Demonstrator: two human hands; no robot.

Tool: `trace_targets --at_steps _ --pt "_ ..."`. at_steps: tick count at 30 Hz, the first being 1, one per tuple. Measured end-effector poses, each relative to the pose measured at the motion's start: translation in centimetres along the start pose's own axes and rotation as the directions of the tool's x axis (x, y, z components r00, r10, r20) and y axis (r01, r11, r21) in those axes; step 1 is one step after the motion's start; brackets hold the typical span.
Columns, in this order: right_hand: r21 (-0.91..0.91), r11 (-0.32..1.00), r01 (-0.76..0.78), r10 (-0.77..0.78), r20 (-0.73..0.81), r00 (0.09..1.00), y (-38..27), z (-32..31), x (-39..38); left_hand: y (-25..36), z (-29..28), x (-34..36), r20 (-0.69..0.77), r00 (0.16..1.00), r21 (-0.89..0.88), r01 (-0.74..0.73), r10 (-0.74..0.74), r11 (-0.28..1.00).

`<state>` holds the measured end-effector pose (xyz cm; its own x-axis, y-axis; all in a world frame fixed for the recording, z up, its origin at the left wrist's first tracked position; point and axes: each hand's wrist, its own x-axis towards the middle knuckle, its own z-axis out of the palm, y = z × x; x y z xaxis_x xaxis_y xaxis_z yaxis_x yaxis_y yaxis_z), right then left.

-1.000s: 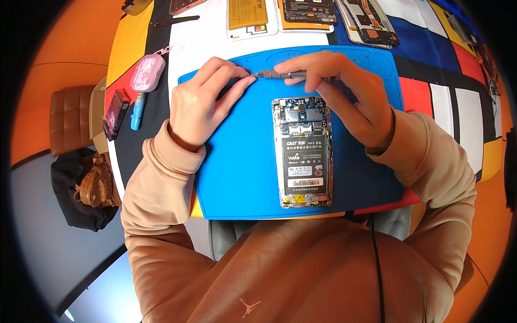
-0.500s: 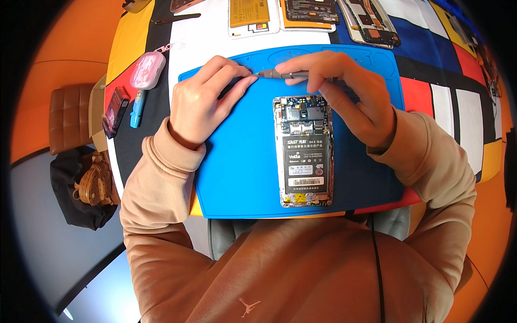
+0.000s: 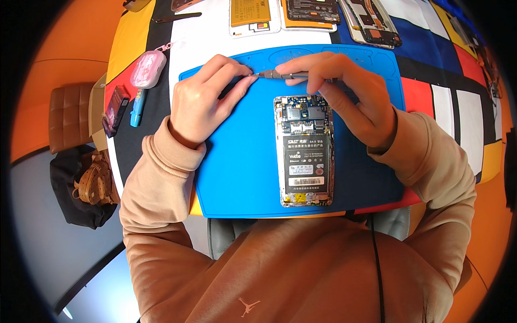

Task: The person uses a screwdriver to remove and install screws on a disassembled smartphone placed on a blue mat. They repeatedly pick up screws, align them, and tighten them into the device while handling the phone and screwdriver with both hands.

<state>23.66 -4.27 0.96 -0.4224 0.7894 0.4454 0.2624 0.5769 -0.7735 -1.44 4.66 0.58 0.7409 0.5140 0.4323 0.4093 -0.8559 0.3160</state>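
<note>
My right hand (image 3: pixel 355 94) grips a slim dark-grey screwdriver (image 3: pixel 272 74), held nearly level with its tip pointing left. My left hand (image 3: pixel 204 102) is closed, thumb and index fingertips pinched together at that tip. Whatever lies between them is too small to make out. Below my right hand, an opened phone (image 3: pixel 306 156) lies flat on a blue mat (image 3: pixel 239 167). Its circuit board shows at the top end and a black battery fills the middle. The fingers of my right hand overhang the phone's upper right corner.
Along the far edge lie several other opened phones, including one with a yellow battery (image 3: pixel 250 12) and a dark frame (image 3: pixel 371 21). To the left are a pink case (image 3: pixel 148 69), a blue pen-like item (image 3: pixel 138 107) and a small dark box (image 3: pixel 115 111). Shallow compartments (image 3: pixel 291 54) line the mat's far rim.
</note>
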Motion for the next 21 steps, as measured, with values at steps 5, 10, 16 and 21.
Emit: trace_targets --at_steps 5,10,16,21 --pt "-0.006 1.000 -0.004 0.004 -0.013 1.000 -0.03 0.05 0.03 0.12 -0.03 0.09 -0.003 1.000 0.018 0.000 0.000 1.000" --pt "-0.021 1.000 -0.009 0.009 -0.016 1.000 -0.12 -0.06 -0.04 0.17 -0.09 0.08 0.001 1.000 0.021 0.010 -0.011 1.000" --pt "-0.017 1.000 -0.006 0.006 -0.029 1.000 -0.10 -0.04 -0.04 0.28 -0.04 0.17 0.001 1.000 0.015 0.014 -0.014 1.000" --pt "0.000 1.000 -0.001 0.001 -0.025 1.000 -0.03 -0.06 -0.07 0.31 -0.11 0.15 -0.004 1.000 0.017 -0.003 0.003 1.000"
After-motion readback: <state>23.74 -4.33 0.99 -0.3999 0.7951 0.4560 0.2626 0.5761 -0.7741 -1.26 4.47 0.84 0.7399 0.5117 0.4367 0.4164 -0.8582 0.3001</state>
